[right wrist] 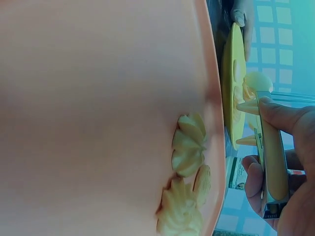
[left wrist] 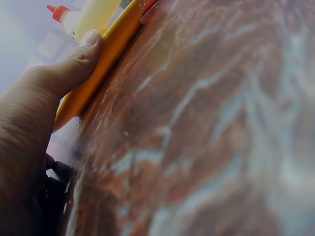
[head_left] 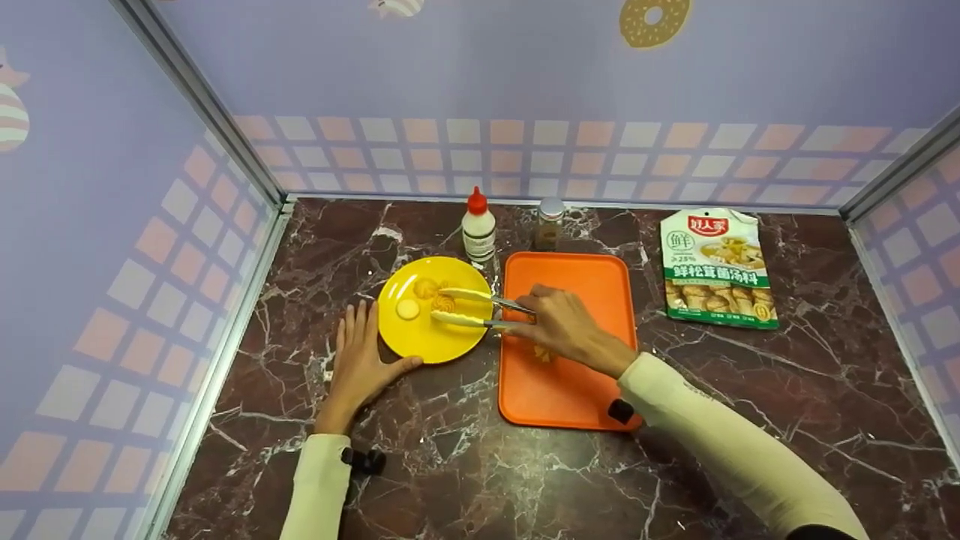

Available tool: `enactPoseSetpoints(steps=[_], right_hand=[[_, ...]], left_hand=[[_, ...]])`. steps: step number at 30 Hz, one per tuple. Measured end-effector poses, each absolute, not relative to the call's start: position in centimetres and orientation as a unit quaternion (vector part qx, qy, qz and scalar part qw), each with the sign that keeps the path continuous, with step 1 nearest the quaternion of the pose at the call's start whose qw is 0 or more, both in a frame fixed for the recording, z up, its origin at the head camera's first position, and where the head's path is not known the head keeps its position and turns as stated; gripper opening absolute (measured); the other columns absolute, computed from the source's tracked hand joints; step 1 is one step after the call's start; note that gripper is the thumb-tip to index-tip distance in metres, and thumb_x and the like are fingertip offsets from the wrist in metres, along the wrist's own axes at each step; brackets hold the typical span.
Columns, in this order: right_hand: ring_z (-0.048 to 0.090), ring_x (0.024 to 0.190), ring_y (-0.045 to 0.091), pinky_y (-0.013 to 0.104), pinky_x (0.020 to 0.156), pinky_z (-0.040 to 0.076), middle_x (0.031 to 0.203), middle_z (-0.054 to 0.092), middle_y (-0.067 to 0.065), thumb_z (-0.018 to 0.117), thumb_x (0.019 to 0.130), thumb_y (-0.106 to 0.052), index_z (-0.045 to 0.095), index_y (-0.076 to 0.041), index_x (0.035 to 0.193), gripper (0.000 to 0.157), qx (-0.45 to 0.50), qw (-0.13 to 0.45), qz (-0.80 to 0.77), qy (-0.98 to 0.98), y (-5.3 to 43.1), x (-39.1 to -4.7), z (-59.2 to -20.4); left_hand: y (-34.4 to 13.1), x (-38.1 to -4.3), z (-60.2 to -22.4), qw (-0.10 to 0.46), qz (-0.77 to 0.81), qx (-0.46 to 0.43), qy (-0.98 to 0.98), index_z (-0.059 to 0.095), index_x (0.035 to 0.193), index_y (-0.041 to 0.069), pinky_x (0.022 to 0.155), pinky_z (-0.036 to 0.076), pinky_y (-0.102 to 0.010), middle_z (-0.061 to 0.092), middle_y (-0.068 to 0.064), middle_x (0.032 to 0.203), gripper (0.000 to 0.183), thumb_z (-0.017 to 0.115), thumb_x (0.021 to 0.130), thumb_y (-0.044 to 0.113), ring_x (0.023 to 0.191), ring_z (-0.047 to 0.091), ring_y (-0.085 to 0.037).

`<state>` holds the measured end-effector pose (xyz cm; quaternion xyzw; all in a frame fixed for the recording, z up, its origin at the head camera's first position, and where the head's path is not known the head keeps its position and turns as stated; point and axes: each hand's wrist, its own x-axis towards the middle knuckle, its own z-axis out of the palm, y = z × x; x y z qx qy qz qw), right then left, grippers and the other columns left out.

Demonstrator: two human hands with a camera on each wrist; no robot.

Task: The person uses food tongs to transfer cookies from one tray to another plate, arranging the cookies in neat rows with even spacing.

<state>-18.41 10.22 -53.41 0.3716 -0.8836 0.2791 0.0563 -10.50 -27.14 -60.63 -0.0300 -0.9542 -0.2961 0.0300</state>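
My left hand (head_left: 361,367) rests against the left side of a yellow plate (head_left: 457,346), fingers straight. Its thumb (left wrist: 81,61) presses on the plate's rim in the left wrist view. Two swirled cookies (head_left: 443,303) and a smooth, pale round biscuit (head_left: 407,309) lie on the plate. Over the orange tray, my right hand (head_left: 562,322) grips metal tongs (head_left: 510,324) with pale yellow ends. Those ends reach over the plate, spread apart around the nearer swirled cookie. Ridged cookies (right wrist: 189,145) sit near the tray's edge in the right wrist view, partly hidden by my hand in the head view.
Behind the plate stands a white squeeze bottle (head_left: 478,229) with a red cap. A small jar (head_left: 549,225) with a pale lid is behind the orange tray (head_left: 570,409). To the right lies a green and white food packet (head_left: 718,270). Patterned walls (head_left: 480,75) border the marbled table (head_left: 420,480).
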Motion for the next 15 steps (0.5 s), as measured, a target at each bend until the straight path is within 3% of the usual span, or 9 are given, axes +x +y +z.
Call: enactPoseSetpoints(steps=[8,15], right_hand=[[0.057,0.063,0.017,0.036,0.055,0.053,0.083,0.062,0.006,0.093,0.092,-0.034,0.082,-0.001,0.107,0.038,0.367,0.047,0.266,-0.89,9.1,-18.5,-54.0],[0.046,0.061,0.014,0.033,0.05,0.042,0.078,0.055,0.004,0.094,0.091,-0.035,0.082,-0.001,0.106,0.039,0.382,0.059,0.27,-0.882,8.3,-18.7,-54.4]], left_hand=[[-27.0,-10.4,-60.6,0.029,-0.297,-0.03,-0.954,0.014,0.176,0.001,0.136,-0.008,-0.058,0.006,-0.029,0.182,0.138,0.085,0.081,0.071,0.169,-0.003,-0.047],[-27.1,-10.5,-60.5,0.026,-0.288,-0.026,-0.957,0.014,0.176,0.002,0.137,-0.007,-0.057,0.007,-0.028,0.182,0.137,0.085,0.082,0.071,0.169,-0.004,-0.046]])
